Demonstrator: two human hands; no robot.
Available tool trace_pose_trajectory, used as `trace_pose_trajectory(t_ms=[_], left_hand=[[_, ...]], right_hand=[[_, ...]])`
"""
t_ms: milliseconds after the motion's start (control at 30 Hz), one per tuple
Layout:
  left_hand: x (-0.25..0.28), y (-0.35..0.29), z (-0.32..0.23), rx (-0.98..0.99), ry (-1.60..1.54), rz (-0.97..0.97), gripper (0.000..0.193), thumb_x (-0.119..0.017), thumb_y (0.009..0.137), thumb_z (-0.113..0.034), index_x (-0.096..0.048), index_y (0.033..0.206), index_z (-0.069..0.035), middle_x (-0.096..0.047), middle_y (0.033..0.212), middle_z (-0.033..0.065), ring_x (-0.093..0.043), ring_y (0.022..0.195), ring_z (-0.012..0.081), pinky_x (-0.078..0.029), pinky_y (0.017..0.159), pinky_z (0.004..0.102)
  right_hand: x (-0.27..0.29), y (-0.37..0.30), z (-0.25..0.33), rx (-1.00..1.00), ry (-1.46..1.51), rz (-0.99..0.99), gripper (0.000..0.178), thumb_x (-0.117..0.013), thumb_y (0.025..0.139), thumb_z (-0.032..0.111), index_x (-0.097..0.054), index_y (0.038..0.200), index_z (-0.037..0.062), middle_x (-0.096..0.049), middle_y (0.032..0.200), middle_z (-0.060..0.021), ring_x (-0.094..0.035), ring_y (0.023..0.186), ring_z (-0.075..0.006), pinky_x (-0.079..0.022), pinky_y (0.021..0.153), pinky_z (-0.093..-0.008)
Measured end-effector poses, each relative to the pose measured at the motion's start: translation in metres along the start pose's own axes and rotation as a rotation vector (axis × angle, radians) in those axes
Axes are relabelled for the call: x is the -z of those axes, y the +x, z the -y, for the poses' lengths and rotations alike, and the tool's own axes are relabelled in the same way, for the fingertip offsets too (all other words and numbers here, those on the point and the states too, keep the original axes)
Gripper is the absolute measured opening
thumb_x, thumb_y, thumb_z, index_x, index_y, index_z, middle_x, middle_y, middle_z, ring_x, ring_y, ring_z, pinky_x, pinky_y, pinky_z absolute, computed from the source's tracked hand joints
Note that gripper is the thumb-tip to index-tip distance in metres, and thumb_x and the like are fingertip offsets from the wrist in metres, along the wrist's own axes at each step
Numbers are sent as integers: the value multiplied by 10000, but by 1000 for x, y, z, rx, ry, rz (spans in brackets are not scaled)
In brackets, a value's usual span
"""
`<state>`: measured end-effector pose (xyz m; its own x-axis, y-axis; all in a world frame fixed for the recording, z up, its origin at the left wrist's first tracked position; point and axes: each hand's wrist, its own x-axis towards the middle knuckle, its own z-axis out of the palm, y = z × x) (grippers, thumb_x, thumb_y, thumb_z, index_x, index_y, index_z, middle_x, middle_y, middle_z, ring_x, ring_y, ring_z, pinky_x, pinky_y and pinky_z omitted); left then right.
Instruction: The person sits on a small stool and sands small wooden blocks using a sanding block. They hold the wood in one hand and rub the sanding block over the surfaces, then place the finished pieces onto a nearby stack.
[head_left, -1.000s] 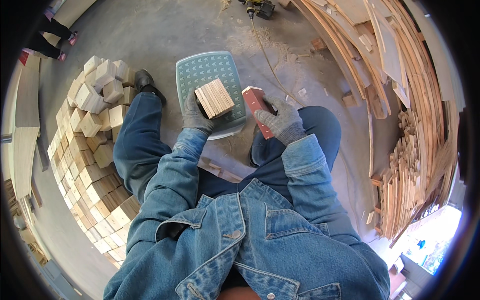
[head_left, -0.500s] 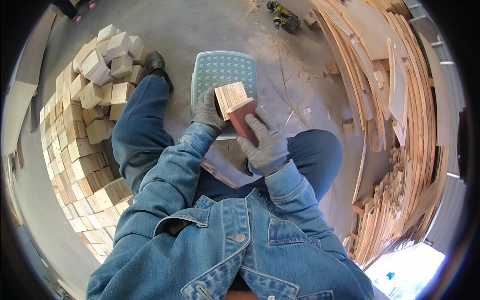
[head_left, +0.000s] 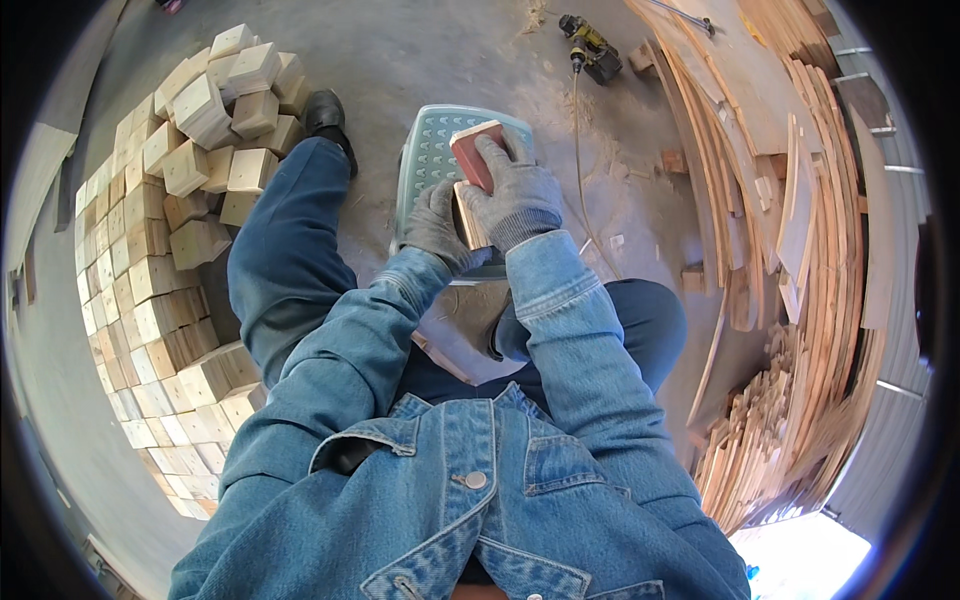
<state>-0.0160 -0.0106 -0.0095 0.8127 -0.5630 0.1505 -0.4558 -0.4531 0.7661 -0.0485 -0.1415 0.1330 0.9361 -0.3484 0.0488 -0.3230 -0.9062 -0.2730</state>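
At left, a stack of pale wooden blocks [head_left: 170, 290] stands on the floor. The gloved left hand [head_left: 436, 230] comes in from the lower left, its grip curled round the near-left side of a layered wood block [head_left: 470, 218], held over the plastic stool [head_left: 415, 165]. That block's exposed strip runs away from the body, leaning slightly left; the remainder is covered. Right of it, the red block [head_left: 466, 152] points away and leftward, pale edge foremost. The right hand [head_left: 508, 188], palm down, grips it from above, hiding its near end; contact between both blocks cannot be confirmed.
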Motion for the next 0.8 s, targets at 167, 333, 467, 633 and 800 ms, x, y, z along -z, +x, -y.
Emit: trace_pose_trajectory(t_ms=[167, 333, 467, 633, 800], left_hand=[[11, 1, 1, -55, -106, -19, 1049, -959, 607, -437, -478, 1478, -104, -571, 1369, 202, -563, 1278, 411, -477, 1136, 480], [21, -1, -12, 50, -124, 36, 968, -945, 661, -399, -504, 1506, -228, -558, 1413, 215, -554, 1329, 433, -467, 1163, 507], [17, -3, -4, 19, -142, 5, 1009, -960, 639, -419, -498, 1513, -222, -546, 1425, 213, -561, 1323, 436, -477, 1155, 504], [18, -3, -1, -55, -51, 39, 1049, -956, 623, -443, -483, 1513, -152, -548, 1414, 198, -563, 1299, 407, -470, 1163, 478], [4, 0, 1, -28, -183, 19, 1088, -958, 611, -461, -460, 1498, -75, -552, 1400, 190, -560, 1284, 393, -463, 1155, 463]], right_hand=[[9, -36, 2, 37, -17, 8, 728, -827, 849, 378, -617, 1501, 132, -480, 1616, -186, -584, 1351, -418, -485, 1126, -508], [15, -114, 1, 87, 87, 28, 704, -840, 827, 351, -658, 1458, 99, -476, 1601, -251, -561, 1341, -470, -473, 1133, -531], [15, -137, -2, 105, 50, 15, 690, -833, 828, 350, -665, 1453, 110, -482, 1594, -257, -566, 1314, -499, -483, 1114, -553], [10, -96, 5, 117, 42, -6, 663, -818, 832, 344, -673, 1440, 122, -495, 1584, -228, -614, 1252, -470, -509, 1065, -557], [3, -5, 14, 37, -37, 12, 662, -801, 851, 345, -647, 1469, 162, -505, 1577, -178, -641, 1228, -447, -527, 1036, -542]])
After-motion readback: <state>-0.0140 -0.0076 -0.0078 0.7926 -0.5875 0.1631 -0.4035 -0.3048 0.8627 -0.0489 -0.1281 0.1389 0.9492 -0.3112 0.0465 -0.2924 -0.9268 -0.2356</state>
